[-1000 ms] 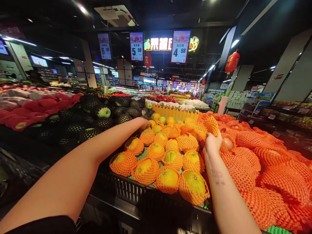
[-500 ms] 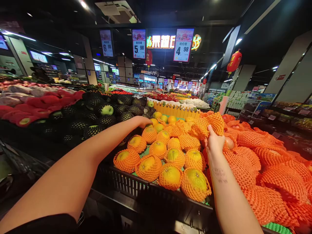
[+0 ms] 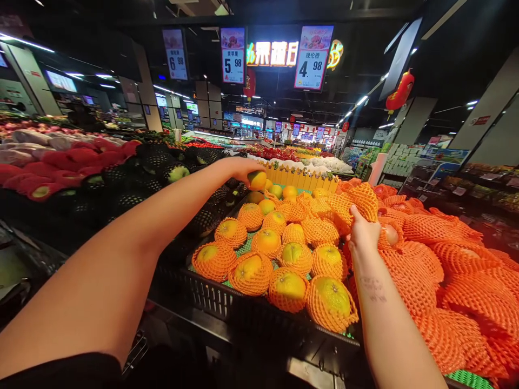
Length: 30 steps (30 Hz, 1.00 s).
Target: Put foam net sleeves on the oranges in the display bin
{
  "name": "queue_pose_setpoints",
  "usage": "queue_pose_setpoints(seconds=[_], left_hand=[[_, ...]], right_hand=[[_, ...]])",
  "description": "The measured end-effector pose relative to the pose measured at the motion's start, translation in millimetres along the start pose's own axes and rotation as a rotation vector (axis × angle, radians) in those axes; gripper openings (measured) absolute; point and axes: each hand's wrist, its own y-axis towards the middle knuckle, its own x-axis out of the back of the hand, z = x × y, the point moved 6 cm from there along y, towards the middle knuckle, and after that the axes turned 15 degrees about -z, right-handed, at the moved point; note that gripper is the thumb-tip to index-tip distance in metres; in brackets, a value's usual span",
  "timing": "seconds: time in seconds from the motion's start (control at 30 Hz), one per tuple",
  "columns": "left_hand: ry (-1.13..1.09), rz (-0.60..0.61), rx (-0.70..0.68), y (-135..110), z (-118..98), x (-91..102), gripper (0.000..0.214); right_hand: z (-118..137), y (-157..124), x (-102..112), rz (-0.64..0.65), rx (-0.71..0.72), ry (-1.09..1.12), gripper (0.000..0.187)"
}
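Presently your left hand [image 3: 245, 169], mid-frame: fingers clamped on round, bare yellow-orange citrus [image 3: 258, 181]; right hand [image 3: 364, 229], centre-right: fingers gripping orange foam netting [image 3: 366, 201]. Slack hold could drop the citrus.

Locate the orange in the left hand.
Near the middle of the head view, the orange sits in the left hand, over the far left corner of the black crate, by the left end of the yellow picket fence.
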Motion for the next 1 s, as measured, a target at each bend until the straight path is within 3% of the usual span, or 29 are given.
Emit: queue_pose_setpoints(seconds=[0.1, 0.2, 0.27, 0.37, 0.47, 0.57, 0.7, 0.87, 1.0], left_hand=[[0.013, -0.138, -0.103, -3, -23, 33.3, 0.082], [-0.107, -0.198, -0.211, -15, -69, 48.8, 0.081], [-0.213, -0.118, -0.276, -28, -109, 45.9, 0.080], [-0.281, 0.131, -0.314, -53, -166, 28.7, 0.080], [-0.244, 0.244, -0.257, -75, -197, 16.8, 0.082], [-0.271, 0.173, -0.175, -84, -195, 13.0, 0.080], [-0.475, 0.093, -0.127, -79, -167, -7.9, 0.061], [-0.873, 0.070, -0.120, -67, -150, -42.8, 0.062], [-0.983, -0.242, -0.184, -67, -156, -32.0, 0.050]], right_hand=[[-3, 1, 1, -0.031, -0.062, 0.000, 0.039], [-1, 1, 1, -0.047, -0.058, 0.026, 0.040], [2, -1, 0, -0.051, -0.045, 0.068, 0.043], [8, -4, -2, -0.040, -0.004, 0.149, 0.053], [13, -5, -2, -0.022, 0.047, 0.172, 0.056], [18, -5, 0, -0.037, 0.113, 0.122, 0.051], [25, -13, -3, 0.032, 0.217, -0.023, 0.042], [37, -58, -28, 0.524, 0.328, -0.249, 0.034], [40, -90, -32, 0.733, 0.245, -0.266, 0.043]])
